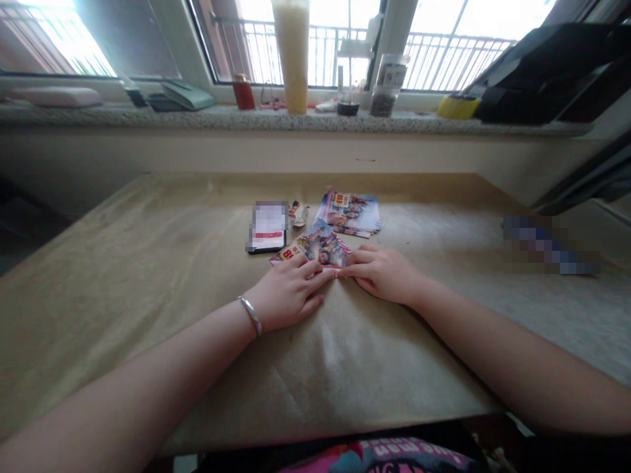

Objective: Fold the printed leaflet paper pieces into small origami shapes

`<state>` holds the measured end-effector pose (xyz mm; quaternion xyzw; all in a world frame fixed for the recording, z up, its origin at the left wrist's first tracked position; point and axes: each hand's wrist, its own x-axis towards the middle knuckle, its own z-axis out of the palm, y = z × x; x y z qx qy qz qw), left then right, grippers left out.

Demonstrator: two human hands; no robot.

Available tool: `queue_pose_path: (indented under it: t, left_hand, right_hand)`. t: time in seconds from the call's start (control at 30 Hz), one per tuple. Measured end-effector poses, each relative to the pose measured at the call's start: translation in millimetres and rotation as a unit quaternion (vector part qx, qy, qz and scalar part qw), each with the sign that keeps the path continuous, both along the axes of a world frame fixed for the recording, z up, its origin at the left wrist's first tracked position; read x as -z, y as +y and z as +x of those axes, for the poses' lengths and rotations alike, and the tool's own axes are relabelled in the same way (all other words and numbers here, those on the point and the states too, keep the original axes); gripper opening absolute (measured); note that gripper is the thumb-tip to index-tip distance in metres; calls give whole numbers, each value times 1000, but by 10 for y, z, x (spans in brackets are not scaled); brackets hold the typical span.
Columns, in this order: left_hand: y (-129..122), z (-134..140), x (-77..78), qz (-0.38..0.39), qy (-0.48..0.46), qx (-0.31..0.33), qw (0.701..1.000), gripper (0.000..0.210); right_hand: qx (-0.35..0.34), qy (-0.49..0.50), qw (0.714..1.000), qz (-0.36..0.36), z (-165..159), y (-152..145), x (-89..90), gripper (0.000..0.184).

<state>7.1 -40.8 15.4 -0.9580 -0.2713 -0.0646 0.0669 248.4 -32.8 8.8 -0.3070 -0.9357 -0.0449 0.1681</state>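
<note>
Tabletop (172, 276): flyer (323, 244) partly under left grip (283, 292).

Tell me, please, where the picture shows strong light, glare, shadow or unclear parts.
In the head view: the windows are overexposed; the table has pale glare in the middle, and shadow beside the right forearm; the phone and a thing at the right are pixelated; small details on the leaflet under the left hand are blurred.

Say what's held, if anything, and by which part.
The left hand rests on the near edge of the leaflet; the right hand touches its right end. Whether either grips it can't be told.
</note>
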Motion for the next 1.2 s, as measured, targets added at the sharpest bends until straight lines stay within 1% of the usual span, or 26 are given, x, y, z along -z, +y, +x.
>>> queue_pose_path:
  t: [0.2, 0.43, 0.57, 0.67, 0.93, 1.2]
  left_hand:
    - [-1, 1, -1, -3, -1, 0, 1000, 46]
    - [-7, 6, 2, 11, -3, 1, 1000, 45]
    - [-13, 9, -10, 7, 5, 4, 1000, 45]
    - [-14, 7, -14, 7, 1, 9, 1000, 44]
    - [-5, -8, 13, 10, 1, 4, 1000, 45]
    - [2, -9, 25, 4, 6, 0, 1000, 45]
  right_hand:
    - [-17, -11, 1000, 0, 33, 14, -27, 27]
    - [-16, 23, 999, -19, 57, 48, 35, 28]
    - [-6, 22, 999, -27, 66, 66, 57, 28]
    - [-1, 17, 999, -30, 84, 69, 53, 27]
    - [-18, 11, 999, -38, 109, 75, 23, 29]
    - [20, -15, 999, -46, 130, 58, -22, 24]
